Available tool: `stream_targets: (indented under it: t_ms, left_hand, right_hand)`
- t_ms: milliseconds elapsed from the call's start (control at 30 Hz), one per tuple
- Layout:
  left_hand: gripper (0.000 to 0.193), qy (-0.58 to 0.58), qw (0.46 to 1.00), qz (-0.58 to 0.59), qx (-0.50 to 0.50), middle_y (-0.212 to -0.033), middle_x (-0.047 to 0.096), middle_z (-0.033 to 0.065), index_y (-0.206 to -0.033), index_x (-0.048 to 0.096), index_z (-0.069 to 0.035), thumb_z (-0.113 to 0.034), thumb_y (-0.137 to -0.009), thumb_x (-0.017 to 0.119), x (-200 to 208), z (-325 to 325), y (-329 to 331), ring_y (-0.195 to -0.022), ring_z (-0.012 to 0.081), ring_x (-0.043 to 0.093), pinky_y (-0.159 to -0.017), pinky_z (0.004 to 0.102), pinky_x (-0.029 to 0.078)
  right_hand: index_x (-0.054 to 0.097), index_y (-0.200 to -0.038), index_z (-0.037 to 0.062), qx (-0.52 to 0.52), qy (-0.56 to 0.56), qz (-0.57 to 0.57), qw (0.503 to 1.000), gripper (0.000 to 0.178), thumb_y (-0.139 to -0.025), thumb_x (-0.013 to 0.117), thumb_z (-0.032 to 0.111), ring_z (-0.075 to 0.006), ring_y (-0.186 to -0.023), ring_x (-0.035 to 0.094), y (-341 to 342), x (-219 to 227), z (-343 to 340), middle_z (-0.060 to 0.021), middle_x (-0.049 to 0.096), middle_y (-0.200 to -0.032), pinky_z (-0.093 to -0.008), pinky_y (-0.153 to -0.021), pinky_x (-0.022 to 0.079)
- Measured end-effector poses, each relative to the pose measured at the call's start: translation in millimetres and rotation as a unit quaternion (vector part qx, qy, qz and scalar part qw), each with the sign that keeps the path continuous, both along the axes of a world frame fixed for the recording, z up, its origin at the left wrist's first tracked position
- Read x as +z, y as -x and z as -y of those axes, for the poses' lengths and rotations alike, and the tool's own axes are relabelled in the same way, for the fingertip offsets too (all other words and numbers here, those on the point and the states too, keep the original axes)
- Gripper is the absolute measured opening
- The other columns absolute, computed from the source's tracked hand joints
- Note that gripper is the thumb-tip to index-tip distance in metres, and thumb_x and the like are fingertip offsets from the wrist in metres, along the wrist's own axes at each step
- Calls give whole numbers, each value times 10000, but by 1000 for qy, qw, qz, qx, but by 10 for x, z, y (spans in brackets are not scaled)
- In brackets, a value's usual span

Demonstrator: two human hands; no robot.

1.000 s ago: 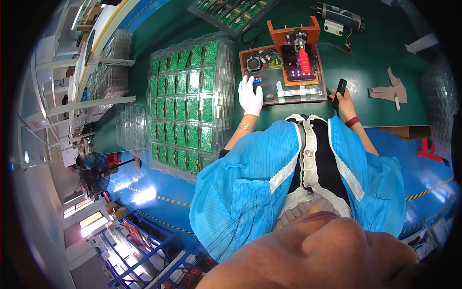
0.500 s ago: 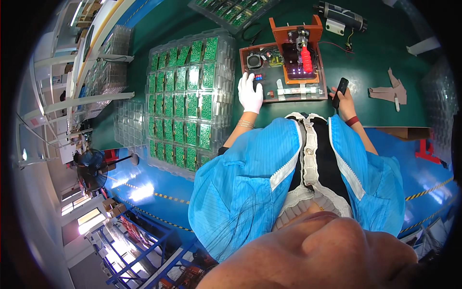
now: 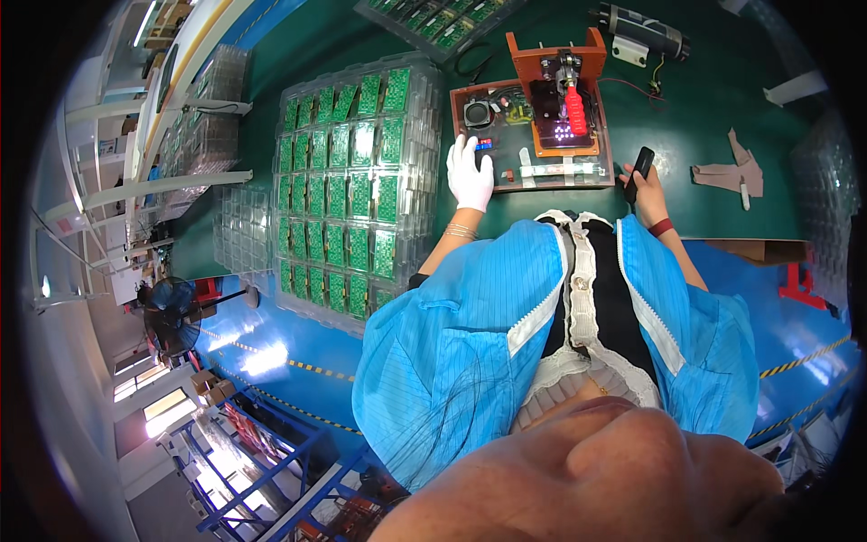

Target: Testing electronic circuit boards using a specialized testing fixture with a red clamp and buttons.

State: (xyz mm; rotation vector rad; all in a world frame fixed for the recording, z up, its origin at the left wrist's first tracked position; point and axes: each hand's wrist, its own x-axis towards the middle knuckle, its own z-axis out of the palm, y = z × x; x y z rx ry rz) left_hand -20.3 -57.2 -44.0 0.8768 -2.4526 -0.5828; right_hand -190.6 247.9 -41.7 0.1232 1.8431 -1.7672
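Observation:
My left hand point(image 3: 470, 178), in a white glove, lies at the front left corner of a brown test box point(image 3: 506, 188). Its fingers are stretched out beside a small red and blue digital display point(image 3: 484, 144), and nothing shows in them. To the right of the box, my bare right hand point(image 3: 647, 194) is closed around a slim black remote-like handset point(image 3: 640, 166), pointing away from me. A clamp with a red handle point(image 3: 575, 110) stands in the box over a dark board point(image 3: 553, 126), where several white lights glow. A round speaker-like part point(image 3: 478, 112) sits at the box's left.
Stacked clear trays of green circuit boards point(image 3: 336, 181) stand left of the box; another tray point(image 3: 442, 27) is at the back. A dark motor-like cylinder point(image 3: 643, 32) lies at the back right. A brown cut-out piece point(image 3: 733, 172) lies on the green table point(image 3: 704, 117).
White lights have come on across the board under the clamp, and the digital display looks different. The handset has tilted slightly; both hands stay in about the same places.

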Motion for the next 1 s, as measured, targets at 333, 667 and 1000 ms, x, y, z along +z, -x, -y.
stream_targets:
  t_ms: [333, 667, 1000]
  left_hand:
    - [434, 51, 998, -42, -21, -1319, 517, 126, -1199, 575, -78, -128, -770, 615, 172, -157, -49, -1239, 316, 448, -1036, 388, 355]
    - [427, -26, 980, -135, -147, -1278, 539, 141, -1167, 580, -50, -64, -741, 608, 258, -579, 20, -1212, 336, 474, -1016, 401, 370]
    - [447, -98, 967, -113, -205, -1279, 537, 141, -1175, 574, -44, -21, -729, 596, 246, -674, 39, -1173, 296, 505, -986, 360, 404]
  right_hand:
    - [563, -1137, 11, 185, -80, -220, 954, 339, -836, 641, 145, -149, -546, 531, -128, 610, 31, -53, 652, -753, -274, -544, 451]
    - [608, -1112, 94, 372, -133, -429, 812, 379, -760, 723, 175, -216, -597, 571, -402, 746, 283, -54, 670, -883, -277, -577, 465]
    - [580, -1122, 133, 329, -199, -573, 723, 355, -806, 683, 259, -237, -794, 653, -440, 586, 308, 11, 579, -1243, -309, -679, 518]
